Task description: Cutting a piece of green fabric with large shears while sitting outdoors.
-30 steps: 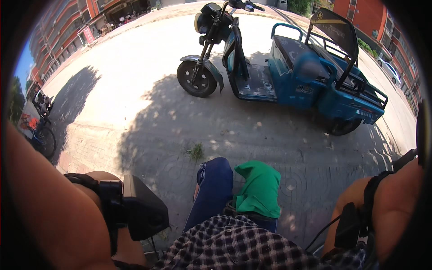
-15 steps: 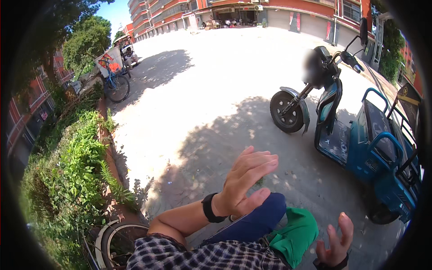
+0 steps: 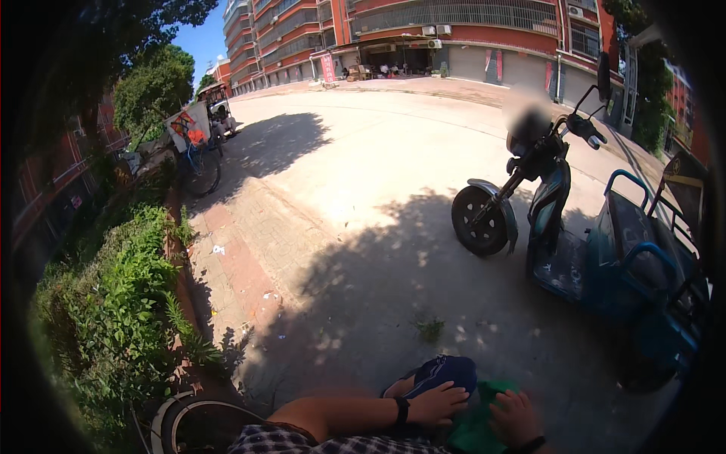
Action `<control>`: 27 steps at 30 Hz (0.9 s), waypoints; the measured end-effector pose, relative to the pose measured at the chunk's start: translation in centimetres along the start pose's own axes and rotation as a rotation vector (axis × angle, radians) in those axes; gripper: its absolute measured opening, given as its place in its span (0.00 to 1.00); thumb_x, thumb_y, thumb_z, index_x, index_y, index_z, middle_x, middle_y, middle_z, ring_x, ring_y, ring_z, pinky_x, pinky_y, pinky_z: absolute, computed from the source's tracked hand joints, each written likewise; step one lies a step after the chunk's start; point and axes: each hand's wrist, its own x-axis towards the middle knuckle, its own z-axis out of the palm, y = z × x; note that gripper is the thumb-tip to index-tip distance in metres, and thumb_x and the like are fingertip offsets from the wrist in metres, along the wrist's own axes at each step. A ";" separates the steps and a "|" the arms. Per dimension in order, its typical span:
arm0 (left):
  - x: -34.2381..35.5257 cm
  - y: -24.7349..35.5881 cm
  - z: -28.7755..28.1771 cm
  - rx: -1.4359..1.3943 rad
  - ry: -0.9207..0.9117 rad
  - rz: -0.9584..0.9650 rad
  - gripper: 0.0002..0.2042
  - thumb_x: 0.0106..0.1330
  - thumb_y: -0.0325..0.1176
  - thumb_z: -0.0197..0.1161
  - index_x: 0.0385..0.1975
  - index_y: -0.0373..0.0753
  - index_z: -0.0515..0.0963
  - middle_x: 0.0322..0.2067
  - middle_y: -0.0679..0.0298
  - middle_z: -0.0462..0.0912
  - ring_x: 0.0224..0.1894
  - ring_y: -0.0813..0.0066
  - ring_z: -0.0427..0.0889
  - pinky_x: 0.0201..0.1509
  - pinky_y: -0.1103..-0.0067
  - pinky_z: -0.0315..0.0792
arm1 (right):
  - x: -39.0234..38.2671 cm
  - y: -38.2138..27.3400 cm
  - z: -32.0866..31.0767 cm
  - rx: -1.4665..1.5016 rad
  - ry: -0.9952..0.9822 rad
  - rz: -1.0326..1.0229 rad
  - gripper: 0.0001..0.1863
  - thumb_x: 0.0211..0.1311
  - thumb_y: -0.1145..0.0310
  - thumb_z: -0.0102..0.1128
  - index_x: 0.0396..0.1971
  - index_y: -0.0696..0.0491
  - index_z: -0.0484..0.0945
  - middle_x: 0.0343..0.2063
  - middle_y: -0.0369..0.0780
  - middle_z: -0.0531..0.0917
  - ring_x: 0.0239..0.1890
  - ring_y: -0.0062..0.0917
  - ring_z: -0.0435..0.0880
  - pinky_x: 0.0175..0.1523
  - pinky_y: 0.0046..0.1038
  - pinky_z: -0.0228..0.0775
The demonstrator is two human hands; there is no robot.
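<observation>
My left hand (image 3: 440,405) lies with fingers apart on my blue trouser leg (image 3: 446,371), beside the green cloth. A little to its right, my right hand (image 3: 513,418) rests spread, fingers slightly bent, on that green cloth (image 3: 478,424) over my other leg; I see no grip. Both wrists carry dark bands. My checkered shirt (image 3: 302,439) shows along the lower edge.
A blue cargo tricycle (image 3: 560,265) stands at the right. On the left are a planted bed (image 3: 121,318), a bicycle wheel (image 3: 178,424) beside me and parked vehicles (image 3: 193,144) farther off. Red apartment blocks (image 3: 280,34) with shutters stand across the paved yard (image 3: 340,166).
The view has swung, bringing the planted bed and street into sight. My hands have come from raised in the air down onto my legs and the green cloth.
</observation>
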 end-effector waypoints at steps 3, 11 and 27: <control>-0.5 -0.2 0.7 0.037 -0.013 0.007 0.30 0.61 0.49 0.56 0.59 0.37 0.64 0.65 0.54 0.57 0.70 0.60 0.49 0.71 0.58 0.40 | -0.6 0.0 3.4 0.117 -0.079 0.120 0.13 0.50 0.65 0.59 0.37 0.53 0.79 0.49 0.44 0.75 0.52 0.40 0.73 0.58 0.43 0.62; 1.6 1.3 1.4 -0.119 -0.026 0.362 0.28 0.51 0.46 0.63 0.49 0.37 0.70 0.52 0.55 0.69 0.62 0.59 0.61 0.67 0.57 0.49 | -0.9 2.4 8.6 0.358 -0.039 0.217 0.13 0.44 0.59 0.62 0.31 0.46 0.81 0.37 0.35 0.80 0.51 0.34 0.74 0.60 0.43 0.55; 4.9 1.6 0.9 -0.523 -0.297 0.252 0.15 0.60 0.44 0.55 0.28 0.35 0.74 0.27 0.52 0.76 0.31 0.51 0.75 0.36 0.61 0.68 | 0.6 2.8 5.0 0.456 -0.162 0.219 0.11 0.50 0.66 0.57 0.35 0.52 0.79 0.41 0.43 0.78 0.49 0.40 0.73 0.57 0.41 0.61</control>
